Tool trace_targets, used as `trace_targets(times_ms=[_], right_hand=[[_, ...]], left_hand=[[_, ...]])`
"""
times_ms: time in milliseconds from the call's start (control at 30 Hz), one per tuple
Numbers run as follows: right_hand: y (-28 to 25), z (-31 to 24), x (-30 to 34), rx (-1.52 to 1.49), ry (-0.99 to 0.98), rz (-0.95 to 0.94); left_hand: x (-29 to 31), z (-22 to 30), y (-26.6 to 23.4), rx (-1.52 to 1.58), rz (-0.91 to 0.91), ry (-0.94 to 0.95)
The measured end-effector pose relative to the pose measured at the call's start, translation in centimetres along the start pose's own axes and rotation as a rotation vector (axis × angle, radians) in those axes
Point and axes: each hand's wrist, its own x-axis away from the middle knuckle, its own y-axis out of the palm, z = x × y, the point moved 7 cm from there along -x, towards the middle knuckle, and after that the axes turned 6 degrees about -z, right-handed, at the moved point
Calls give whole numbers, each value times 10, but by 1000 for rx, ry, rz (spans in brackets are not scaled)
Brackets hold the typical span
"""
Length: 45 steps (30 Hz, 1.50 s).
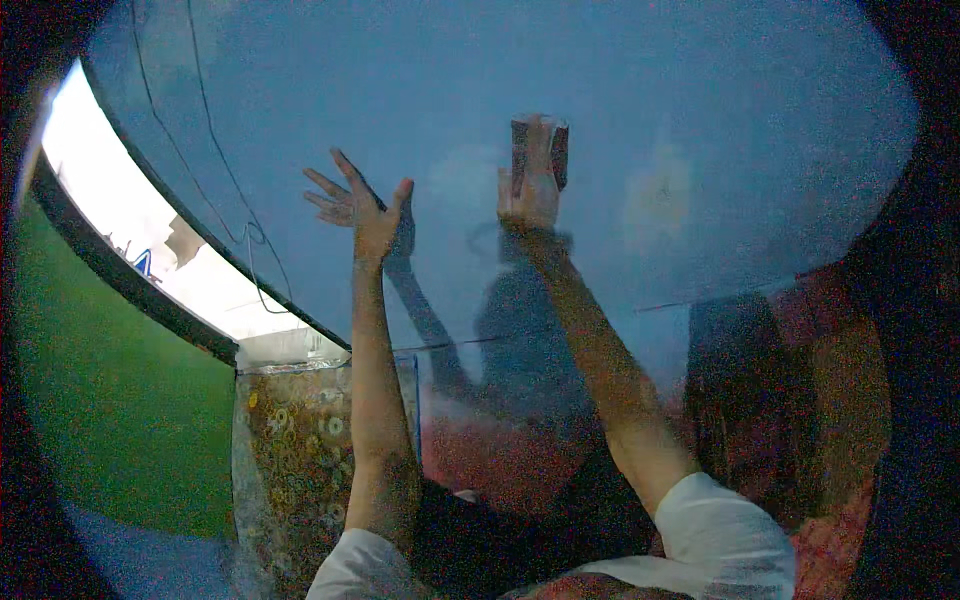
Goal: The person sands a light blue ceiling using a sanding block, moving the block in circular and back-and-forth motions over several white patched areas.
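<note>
Both my arms reach up in front of a blue wall (400,90). My left hand (375,218) has its fingers spread and holds nothing; its shadow falls on the wall beside it. Slightly higher and to the right, my right hand (531,205) lies over a dark reddish-brown rectangular pad (561,152), pressing it flat to the wall. The pad's sides and pale top edge show around the fingers. Whether it is a sanding pad or a sponge I cannot tell.
A bright opening (130,235) with a dark frame curves along the left, above a green surface (120,380). Thin wires (212,130) hang down the wall nearby. A patterned brown panel (290,450) stands below the opening. Dark reddish shapes (760,400) lie at lower right.
</note>
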Motion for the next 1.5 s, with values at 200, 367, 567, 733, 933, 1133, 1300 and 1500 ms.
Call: trace_targets(times_ms=[200, 367, 567, 733, 933, 1133, 1300, 1500], right_hand=[[6, 17, 8, 32, -101, -6], [21, 35, 38, 347, -254, -54], [8, 14, 27, 108, -235, -33], [16, 21, 41, 113, -262, -48], [23, 18, 37, 77, -251, -21], [32, 13, 49, 240, -238, 18], [45, 2, 67, 238, -242, -15], [60, -9, 79, 243, -251, -68]], left_hand=[[-4, 9, 5, -5, -83, 34], [4, 0, 22, -30, -149, 46], [13, -22, 21, -38, -247, 12], [13, -23, 19, -146, -286, 15], [13, -45, 28, -16, -440, 2], [6, 4, 5, -240, -307, 21], [6, -6, -16, -180, -157, 150], [-19, -25, -39, -105, 236, 299]])
